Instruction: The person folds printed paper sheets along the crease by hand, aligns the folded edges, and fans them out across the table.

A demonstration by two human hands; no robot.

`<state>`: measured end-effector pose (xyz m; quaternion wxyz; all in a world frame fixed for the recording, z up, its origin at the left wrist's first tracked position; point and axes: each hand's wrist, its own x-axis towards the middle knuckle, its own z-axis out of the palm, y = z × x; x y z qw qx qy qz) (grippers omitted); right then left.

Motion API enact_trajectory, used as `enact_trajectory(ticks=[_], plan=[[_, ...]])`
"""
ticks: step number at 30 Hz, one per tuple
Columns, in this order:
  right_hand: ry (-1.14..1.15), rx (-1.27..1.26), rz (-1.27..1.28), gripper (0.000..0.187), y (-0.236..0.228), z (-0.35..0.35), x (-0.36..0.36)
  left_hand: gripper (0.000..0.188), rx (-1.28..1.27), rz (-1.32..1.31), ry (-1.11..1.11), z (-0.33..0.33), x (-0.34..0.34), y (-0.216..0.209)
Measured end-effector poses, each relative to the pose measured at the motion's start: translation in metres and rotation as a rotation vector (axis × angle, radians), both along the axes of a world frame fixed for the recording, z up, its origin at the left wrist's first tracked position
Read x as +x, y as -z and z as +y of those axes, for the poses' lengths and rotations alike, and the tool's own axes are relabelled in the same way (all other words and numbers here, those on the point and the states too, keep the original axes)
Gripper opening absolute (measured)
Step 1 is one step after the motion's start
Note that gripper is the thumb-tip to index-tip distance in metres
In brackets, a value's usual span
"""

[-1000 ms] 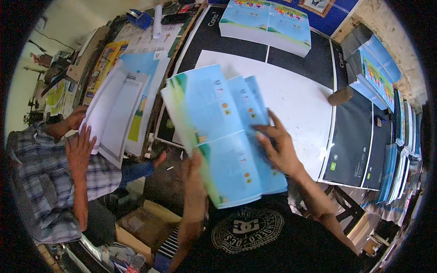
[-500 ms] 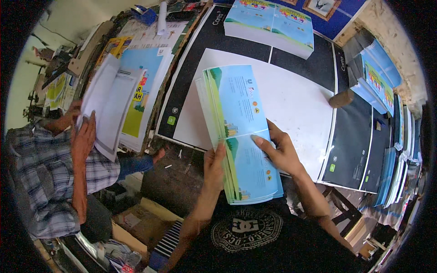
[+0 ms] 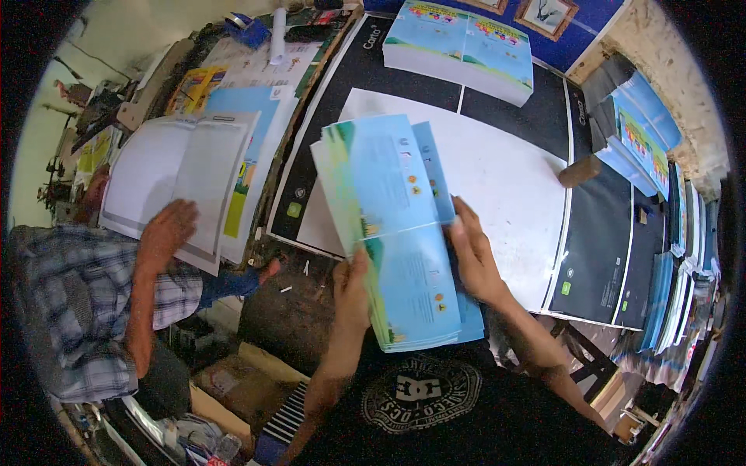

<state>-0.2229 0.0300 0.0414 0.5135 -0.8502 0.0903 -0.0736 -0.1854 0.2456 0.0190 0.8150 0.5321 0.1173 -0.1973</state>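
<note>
One sheaf of blue printed sheets [image 3: 400, 198] is on our side of the white mat [image 3: 505, 202], its long axis running toward it. Our left hand [image 3: 352, 289] has its grip closed on the left edge; our right hand [image 3: 475, 260], equally near, curls loosely at the right edge, its hold unclear.

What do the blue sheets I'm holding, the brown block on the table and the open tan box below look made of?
Blue sheets: probably smooth printed paper or thin card, given their thin, fanned edges.
Brown block: perhaps dull wood, judging by its plain brown surface, though I can't be sure.
Tan box: likely matte cardboard; its flat flaps fold outward.
</note>
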Motion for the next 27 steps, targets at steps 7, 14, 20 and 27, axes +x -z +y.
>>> enact_trajectory(ticks=[7, 14, 20, 27], plan=[[-0.044, 0.102, 0.081, 0.06, -0.019, 0.002, 0.003, 0.041, -0.184, 0.101, 0.013, -0.023, -0.004, -0.009], [-0.056, 0.175, 0.109, 0.044, -0.029, 0.001, 0.003, 0.039, -0.113, 0.011, 0.046, -0.015, -0.002, 0.001], [-0.056, 0.122, 0.067, 0.036, -0.016, -0.025, -0.001, 0.038, 0.012, 0.013, -0.011, 0.021, -0.001, -0.008], [0.035, -0.48, 0.032, 0.044, -0.012, -0.005, -0.001, 0.036, 0.093, 0.057, -0.229, 0.02, -0.012, -0.03]])
